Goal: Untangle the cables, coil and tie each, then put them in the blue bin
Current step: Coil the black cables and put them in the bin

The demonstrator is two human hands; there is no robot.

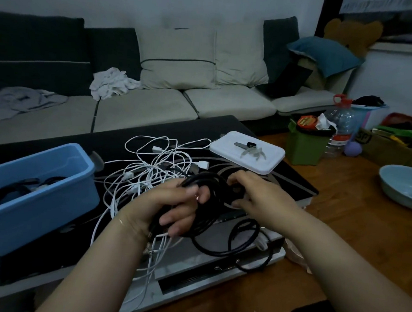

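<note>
Left grip [173, 207] and right grip [253, 192], fingers curled, close together.

Black cable [209, 204]: thick, partly coiled into several loops, held up over the near table edge; loose end trails down in open loops on the table, near right. White cables [151, 167]: thin, several tangled in a loose heap at table centre, far of the black coil, white plugs showing, strands running off the near edge. Blue bin [53, 194]: rectangular plastic, open top, upright on the table's left, dark coiled cables already inside, just beside the white heap.
</note>
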